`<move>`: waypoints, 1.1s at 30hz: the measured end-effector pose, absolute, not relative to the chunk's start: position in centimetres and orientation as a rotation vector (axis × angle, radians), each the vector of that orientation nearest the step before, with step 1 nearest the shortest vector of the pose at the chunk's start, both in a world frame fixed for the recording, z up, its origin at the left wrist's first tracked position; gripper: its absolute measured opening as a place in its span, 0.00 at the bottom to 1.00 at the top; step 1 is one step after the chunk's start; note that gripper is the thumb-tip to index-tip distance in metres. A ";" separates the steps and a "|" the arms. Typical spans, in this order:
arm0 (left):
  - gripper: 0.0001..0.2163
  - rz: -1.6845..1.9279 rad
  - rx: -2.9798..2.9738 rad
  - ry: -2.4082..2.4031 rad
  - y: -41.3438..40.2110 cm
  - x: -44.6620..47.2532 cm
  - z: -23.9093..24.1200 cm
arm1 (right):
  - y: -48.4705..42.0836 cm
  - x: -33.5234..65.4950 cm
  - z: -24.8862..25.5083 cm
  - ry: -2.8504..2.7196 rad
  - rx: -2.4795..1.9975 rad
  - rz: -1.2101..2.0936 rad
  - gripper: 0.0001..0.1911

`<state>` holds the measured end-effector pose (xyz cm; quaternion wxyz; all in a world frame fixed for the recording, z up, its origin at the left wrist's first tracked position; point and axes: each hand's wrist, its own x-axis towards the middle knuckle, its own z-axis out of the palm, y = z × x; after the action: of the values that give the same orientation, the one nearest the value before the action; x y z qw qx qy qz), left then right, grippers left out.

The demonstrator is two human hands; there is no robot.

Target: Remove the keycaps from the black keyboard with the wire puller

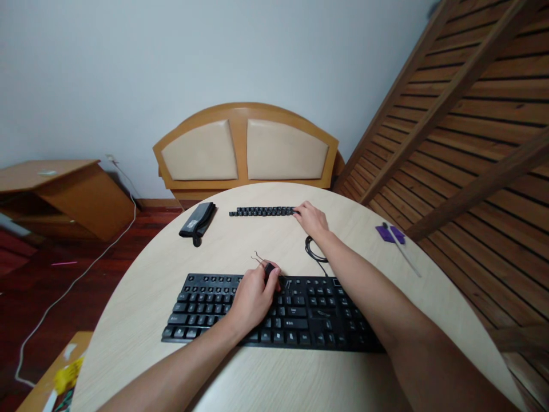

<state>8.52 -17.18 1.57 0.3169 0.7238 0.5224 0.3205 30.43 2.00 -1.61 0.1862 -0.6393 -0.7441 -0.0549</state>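
One bare left hand [254, 292], head view: fingers closed around a thin wire-pronged tool with a black handle [269, 269], its bent prongs pointing up and away, the hand over the keyboard's upper middle.
Bare right hand [312, 220]: reached out to the far side, fingertips drawn together at the right end of the keycap rows; whether they grip a cap cannot be told.
Small black square keycaps [263, 211]: lined up in two close rows beyond the keyboard.
Long black plastic keyboard [295, 312]: lying flat near the table's front edge, bare square sockets along its top rows at the left.
Black coiled cable [316, 252]: just behind the keyboard, beside the right forearm.
Dark folded pouch [198, 220]: left of the keycaps.
Purple cloth [390, 233]: far right, a thin pale stick [402, 252] lying partly across it.
Round pale wood-grain table [141, 320]: under all these.
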 end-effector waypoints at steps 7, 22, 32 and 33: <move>0.13 0.834 1.898 1.377 -17.1 8.5 1.4 | 1.9 30.4 -1.6 -2.089 -1.792 -0.154 0.14; 0.13 0.844 1.914 1.380 -17.0 8.4 1.3 | 0.7 30.4 0.4 -2.132 -1.785 -0.121 0.17; 0.11 0.780 1.945 1.429 -17.1 8.3 1.3 | -8.7 31.9 4.3 -2.240 -1.563 -0.009 0.11; 0.11 0.776 1.950 1.436 -17.2 8.3 1.3 | -10.0 31.9 4.2 -2.242 -1.531 0.036 0.10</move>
<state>8.33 -17.16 1.33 0.2947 0.7328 0.5396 0.2915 31.90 -10.03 4.18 0.2117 -0.5511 -0.8071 0.0130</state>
